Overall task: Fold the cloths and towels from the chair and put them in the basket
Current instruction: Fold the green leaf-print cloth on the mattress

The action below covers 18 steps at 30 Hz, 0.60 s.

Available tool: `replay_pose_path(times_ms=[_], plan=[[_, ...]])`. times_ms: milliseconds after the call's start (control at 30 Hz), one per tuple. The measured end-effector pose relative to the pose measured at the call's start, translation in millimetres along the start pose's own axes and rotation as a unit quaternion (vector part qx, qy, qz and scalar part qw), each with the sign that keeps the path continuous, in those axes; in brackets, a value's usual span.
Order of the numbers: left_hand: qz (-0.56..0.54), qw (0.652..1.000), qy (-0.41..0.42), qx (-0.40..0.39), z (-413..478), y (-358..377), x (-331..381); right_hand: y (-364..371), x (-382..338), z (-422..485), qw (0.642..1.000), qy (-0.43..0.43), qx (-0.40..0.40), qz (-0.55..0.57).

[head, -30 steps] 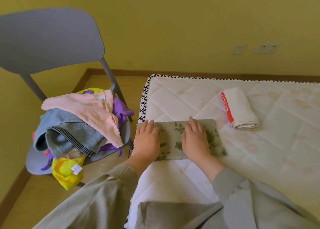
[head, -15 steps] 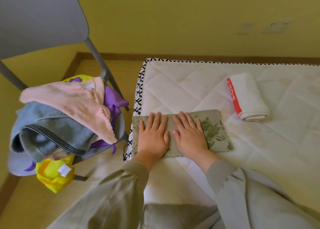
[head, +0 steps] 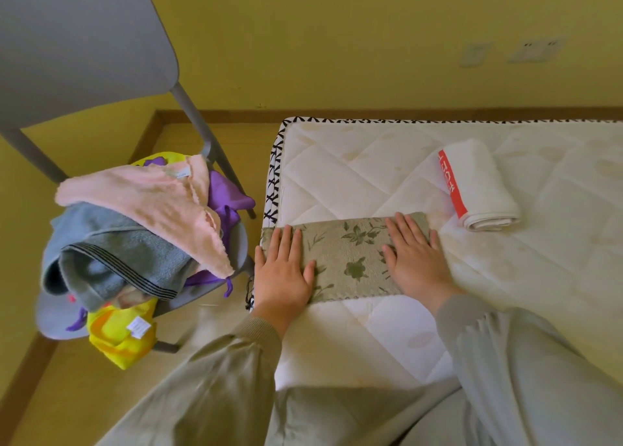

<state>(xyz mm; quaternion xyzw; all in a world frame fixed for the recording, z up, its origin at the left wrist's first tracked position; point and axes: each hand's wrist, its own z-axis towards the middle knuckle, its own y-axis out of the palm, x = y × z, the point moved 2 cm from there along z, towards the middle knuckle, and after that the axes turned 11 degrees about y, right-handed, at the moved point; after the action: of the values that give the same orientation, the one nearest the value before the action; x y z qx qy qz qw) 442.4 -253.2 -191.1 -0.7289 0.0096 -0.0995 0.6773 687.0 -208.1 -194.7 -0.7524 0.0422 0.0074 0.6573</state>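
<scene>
place: home bedroom | evidence: quilted mattress (head: 387, 182); laundry-piled chair (head: 84, 41); yellow walls (head: 337, 41); wall sockets (head: 536, 49)

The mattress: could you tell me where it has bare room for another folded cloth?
Free: the mattress between the floral cloth and its far edge, left of the white towel; also right of the right hand, nearer than the towel. Crowded: the chair, piled with cloths.

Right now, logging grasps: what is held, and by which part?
Nothing is held: left hand and right hand press flat on opposite ends of the floral cloth.
</scene>
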Motion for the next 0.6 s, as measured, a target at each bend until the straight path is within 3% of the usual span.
replay_pose_path(times_ms=[200, 300, 433, 600], plan=[[0.026, 0.999, 0.001, -0.027, 3, -11, 5, -10, 36, -1, 0.993, 0.11, -0.036, 0.036], [0.017, 0.998, 0.052, 0.012, 2, -18, 16, -23, 30, 2, 0.984, 0.143, -0.025, 0.104], [-0.018, 0.994, 0.11, 0.006, 1, -14, 41, -41, 17, 6, 0.958, 0.198, 0.024, 0.207], [0.02, 0.995, 0.096, -0.023, -3, 3, 45, -33, 29, 9, 0.901, 0.295, -0.06, 0.313]])
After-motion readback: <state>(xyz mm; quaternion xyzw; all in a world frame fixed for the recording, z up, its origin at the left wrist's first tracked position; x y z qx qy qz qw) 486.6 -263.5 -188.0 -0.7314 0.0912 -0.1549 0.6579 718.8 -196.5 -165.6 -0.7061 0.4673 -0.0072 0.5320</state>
